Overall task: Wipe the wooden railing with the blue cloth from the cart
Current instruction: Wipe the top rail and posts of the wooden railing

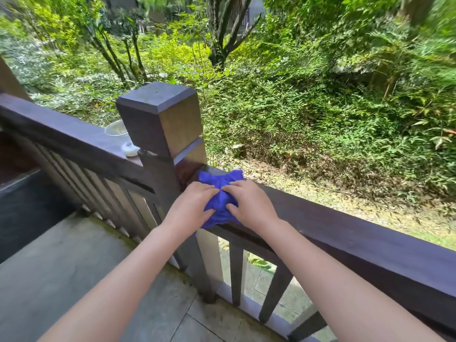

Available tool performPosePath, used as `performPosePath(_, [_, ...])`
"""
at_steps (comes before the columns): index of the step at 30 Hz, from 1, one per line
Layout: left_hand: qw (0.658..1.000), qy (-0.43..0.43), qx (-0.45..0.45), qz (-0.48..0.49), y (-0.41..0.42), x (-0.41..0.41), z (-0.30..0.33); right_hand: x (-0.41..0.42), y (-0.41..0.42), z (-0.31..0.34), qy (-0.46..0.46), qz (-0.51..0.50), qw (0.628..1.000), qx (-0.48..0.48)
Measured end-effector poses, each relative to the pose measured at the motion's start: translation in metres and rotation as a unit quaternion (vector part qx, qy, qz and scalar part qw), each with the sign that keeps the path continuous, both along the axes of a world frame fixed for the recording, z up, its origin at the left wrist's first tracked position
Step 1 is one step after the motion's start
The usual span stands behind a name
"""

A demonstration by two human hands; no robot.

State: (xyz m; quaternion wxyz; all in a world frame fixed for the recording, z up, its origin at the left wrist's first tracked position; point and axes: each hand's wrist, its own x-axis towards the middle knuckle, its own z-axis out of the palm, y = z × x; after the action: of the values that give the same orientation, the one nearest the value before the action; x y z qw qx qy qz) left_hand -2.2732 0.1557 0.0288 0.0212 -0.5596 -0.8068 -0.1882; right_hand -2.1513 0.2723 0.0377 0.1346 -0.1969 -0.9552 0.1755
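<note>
While both bare forearms are stretched forward from the bottom of the head view, a bunched blue cloth [220, 193] is pressed onto the top of the dark wooden railing [345, 233], right beside the square corner post [160, 119]. The cloth is pinned between and beneath the two hands: the left hand [191, 206] is laid on its left side, thumb tucked against the fabric's near edge, and the right hand [251, 203] is set on its right side, fingers curled down into the folds. Neither hand is fully closed; each is bent over the cloth and gripping it against the rail, and the fingertips of the two hands are nearly met at the cloth's raised middle. One corner of the fabric is draped over the rail's near face. On the rail section left of the post, a clear plastic cup [116, 130] and a small white round object [130, 149] are seen. Dense green shrubs are visible beyond the railing.
</note>
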Motion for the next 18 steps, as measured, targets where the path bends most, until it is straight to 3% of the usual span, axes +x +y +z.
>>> performPosePath(5, [1.000,-0.017,-0.001,-0.022,-0.001,0.000,0.020,0.010,0.005,0.004,0.020,-0.014,1.000,-0.001])
performPosePath(10, [0.995,-0.069,-0.050,-0.049,0.008,0.003,0.045,0.021,0.015,0.027,-0.022,-0.015,1.000,-0.013])
performPosePath(18, [0.987,-0.043,-0.079,-0.133,0.028,0.052,0.107,0.089,0.020,0.093,-0.038,-0.049,0.994,-0.085])
